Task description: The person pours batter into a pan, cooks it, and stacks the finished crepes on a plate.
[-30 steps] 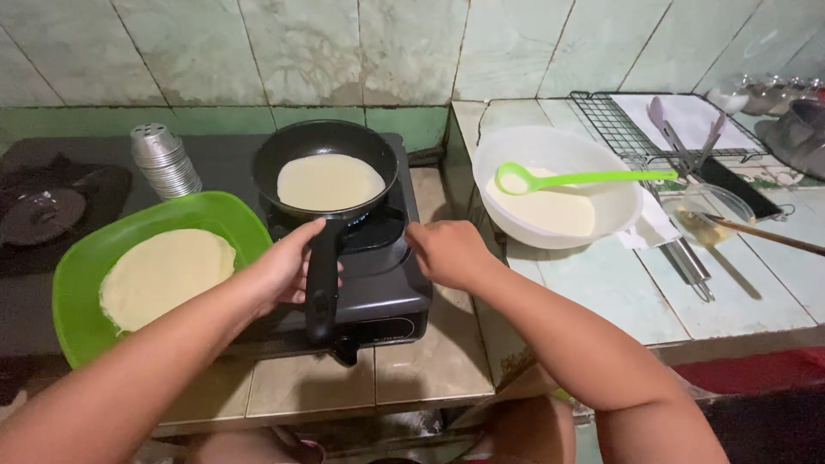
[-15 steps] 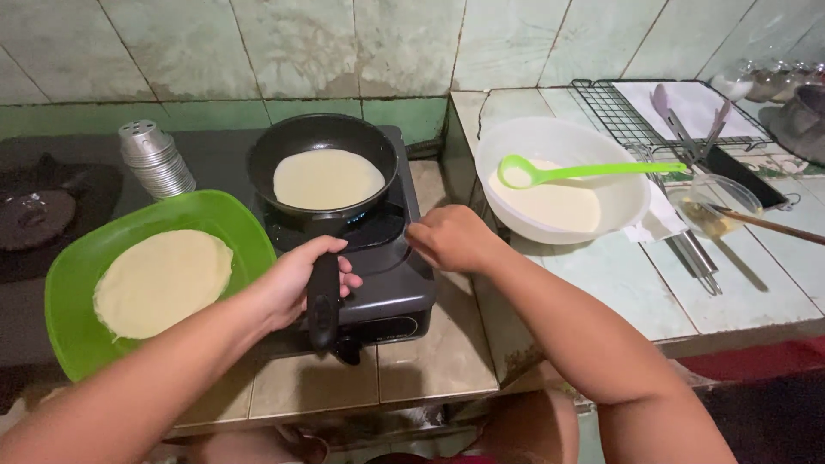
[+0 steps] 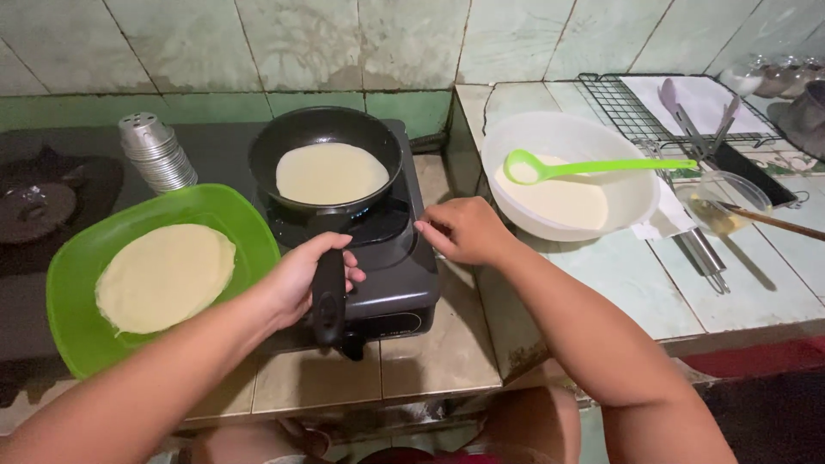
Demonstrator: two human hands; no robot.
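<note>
A black frying pan (image 3: 266,155) sits on a small black stove (image 3: 404,258) with a pale thin crepe (image 3: 331,172) in it. My left hand (image 3: 305,275) is wrapped around the pan's black handle (image 3: 328,305). My right hand (image 3: 460,230) rests at the stove's right edge with its fingers curled; nothing shows in it. Left of the stove lies a green plate (image 3: 245,223) with cooked crepes (image 3: 163,275) on it.
A white bowl (image 3: 632,185) of batter with a green ladle (image 3: 593,165) stands on the tiled counter to the right. Beyond it are a wire rack (image 3: 619,103), tongs, a small glass bowl (image 3: 724,199) with a brush. A metal stack (image 3: 156,153) stands behind the plate.
My left hand has slid a little down the pan handle and closed more firmly on it. My right hand stays beside the stove.
</note>
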